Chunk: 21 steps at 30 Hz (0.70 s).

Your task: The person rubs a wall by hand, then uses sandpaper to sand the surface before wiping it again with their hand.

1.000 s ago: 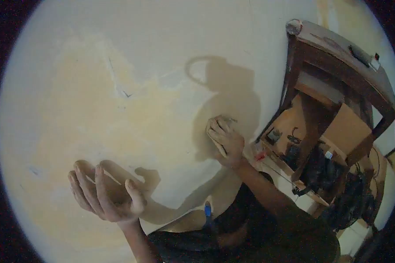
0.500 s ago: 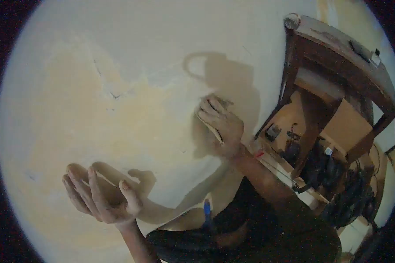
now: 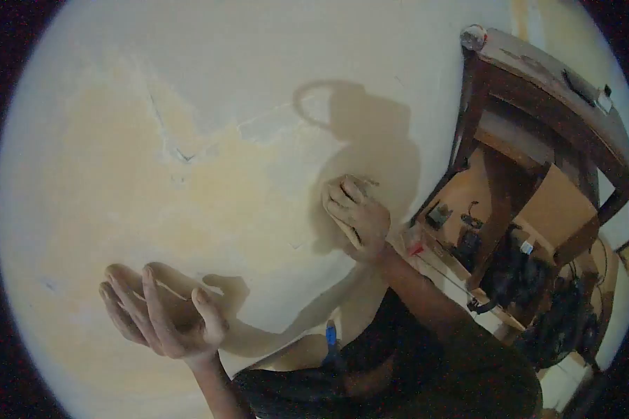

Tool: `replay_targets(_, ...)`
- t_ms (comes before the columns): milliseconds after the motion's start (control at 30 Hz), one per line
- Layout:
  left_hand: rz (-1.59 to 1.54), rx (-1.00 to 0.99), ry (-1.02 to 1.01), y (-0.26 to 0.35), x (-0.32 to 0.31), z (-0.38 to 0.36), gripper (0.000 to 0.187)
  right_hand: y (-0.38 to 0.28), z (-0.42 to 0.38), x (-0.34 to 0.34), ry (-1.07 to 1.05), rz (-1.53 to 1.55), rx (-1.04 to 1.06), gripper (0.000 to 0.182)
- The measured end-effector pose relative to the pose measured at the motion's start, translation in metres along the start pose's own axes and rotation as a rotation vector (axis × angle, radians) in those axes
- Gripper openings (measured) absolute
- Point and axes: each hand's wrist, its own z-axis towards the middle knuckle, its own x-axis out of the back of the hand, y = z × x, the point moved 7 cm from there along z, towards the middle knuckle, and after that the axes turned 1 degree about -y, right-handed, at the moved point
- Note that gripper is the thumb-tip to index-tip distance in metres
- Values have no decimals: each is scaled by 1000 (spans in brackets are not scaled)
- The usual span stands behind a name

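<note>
My right hand (image 3: 356, 213) is closed round a thin, pale, flat piece (image 3: 345, 228) and presses it against the wall (image 3: 210, 202), which shows patches of yellowish and grey-white. What that piece is, I cannot make out. On the lower left, my left hand (image 3: 164, 314) has its fingers spread and curved, holds nothing, and is close to the wall. Shadows of my hands and head fall on the wall around them. A cracked, chipped spot (image 3: 183, 156) lies above and between the hands.
At the right stands a dark wooden table (image 3: 538, 77) with small items on top. Under it are an open cardboard box (image 3: 555, 209), cables and black bags (image 3: 517, 272). A blue object (image 3: 330, 334) shows near my dark clothing at the bottom.
My right hand has moved down a little along the wall, still gripping the flat piece. My left hand has barely moved. The table appears slightly further right.
</note>
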Motion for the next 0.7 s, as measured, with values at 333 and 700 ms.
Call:
replay_targets(333, 22, -9, -4, 2, -7, 2, 56, -1, -6, 5, 360, 105, 163, 35)
replay_targets(700, 27, -6, -12, -1, -5, 5, 54, 7, -16, -12, 57, 33, 9, 34)
